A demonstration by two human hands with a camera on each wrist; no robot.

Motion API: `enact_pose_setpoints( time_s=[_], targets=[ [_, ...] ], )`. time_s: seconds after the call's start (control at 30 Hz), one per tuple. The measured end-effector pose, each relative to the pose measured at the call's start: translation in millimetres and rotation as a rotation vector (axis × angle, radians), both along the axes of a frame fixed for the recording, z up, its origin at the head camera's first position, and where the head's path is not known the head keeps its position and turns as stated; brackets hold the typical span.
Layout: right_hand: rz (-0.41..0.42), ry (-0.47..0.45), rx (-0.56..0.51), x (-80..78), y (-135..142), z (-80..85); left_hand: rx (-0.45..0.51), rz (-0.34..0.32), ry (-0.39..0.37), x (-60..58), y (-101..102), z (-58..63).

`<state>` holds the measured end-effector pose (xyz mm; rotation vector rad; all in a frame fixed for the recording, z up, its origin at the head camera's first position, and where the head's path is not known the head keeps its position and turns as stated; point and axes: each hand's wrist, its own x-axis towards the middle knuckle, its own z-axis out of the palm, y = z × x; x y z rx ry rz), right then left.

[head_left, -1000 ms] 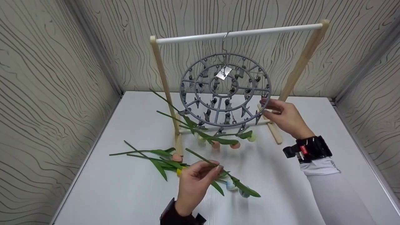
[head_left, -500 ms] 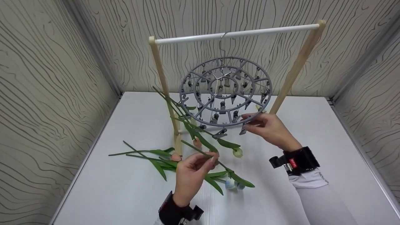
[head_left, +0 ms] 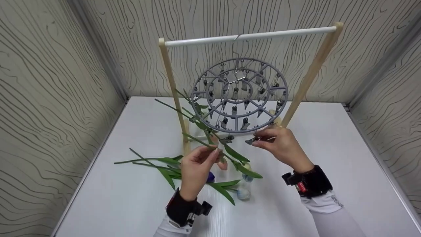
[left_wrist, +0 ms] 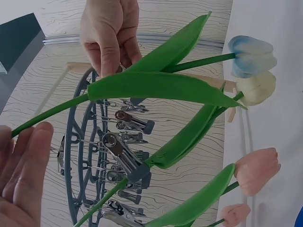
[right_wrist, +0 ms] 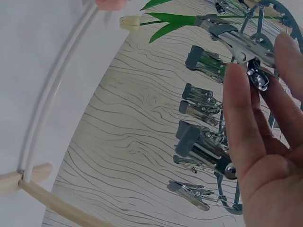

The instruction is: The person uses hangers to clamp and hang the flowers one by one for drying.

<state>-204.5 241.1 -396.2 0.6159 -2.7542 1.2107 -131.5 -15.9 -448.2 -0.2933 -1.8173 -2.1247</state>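
And here's my left hand [head_left: 197,168] pinching the stem [head_left: 197,139] of a blue-and-white tulip [head_left: 247,178] just in front of the round hanger [head_left: 240,132], my right hand [head_left: 281,144] gripping a clip [head_left: 250,141] below the hanger's near rim. I reckon the stem wants to meet that clip square, hanger steady, without jostling the tulips [left_wrist: 258,171] clipped at its left

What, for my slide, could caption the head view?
Left hand holds a blue-white tulip; right hand pinches a clip on a round hanger.

Head view: above, facing forward-down. Wrist views: close, both catching clips [left_wrist: 127,158].
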Motion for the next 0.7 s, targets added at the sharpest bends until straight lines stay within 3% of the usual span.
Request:
enact_pose_setpoints(
  time_s=[0.4, 0.7],
  targets=[
    [-0.054, 0.033, -0.175, 33.2, -20.6, -0.4, 0.042, 0.035, -0.022, -8.3, -1.6, 0.3],
    [-0.060, 0.077, -0.186, 45.1, -37.2, -2.1, 0.049, 0.000, -0.035, -10.0, 0.4, 4.1]
  ],
)
